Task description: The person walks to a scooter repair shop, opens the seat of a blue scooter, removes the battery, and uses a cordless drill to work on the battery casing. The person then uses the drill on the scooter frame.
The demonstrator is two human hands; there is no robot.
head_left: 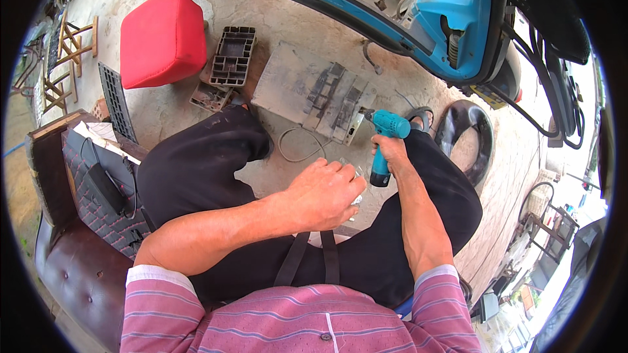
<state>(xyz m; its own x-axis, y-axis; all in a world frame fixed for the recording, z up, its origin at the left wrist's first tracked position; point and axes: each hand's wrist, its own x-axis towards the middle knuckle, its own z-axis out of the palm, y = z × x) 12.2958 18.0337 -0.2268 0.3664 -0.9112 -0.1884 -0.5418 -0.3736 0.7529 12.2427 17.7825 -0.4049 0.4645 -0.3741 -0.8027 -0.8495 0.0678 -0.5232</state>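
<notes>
My right hand (386, 147) grips a teal cordless drill (390, 124), held upright by its handle with its nose pointing left over a dusty grey metal case (284, 82) on the floor. My left hand (327, 193) is closed in front of my lap, beside the drill's lower end, holding a small pale, crumpled item (355, 201) that is mostly hidden by the fingers. A grey cable (297, 159) lies looped on the floor beneath the case's near edge.
A red cushioned stool (160, 39), black plastic trays (232, 55) and a grille panel (116, 101) lie left. A blue machine (448, 29) spans the top. An inner tube (484, 144) lies right. A leather sofa (85, 268) is at my left.
</notes>
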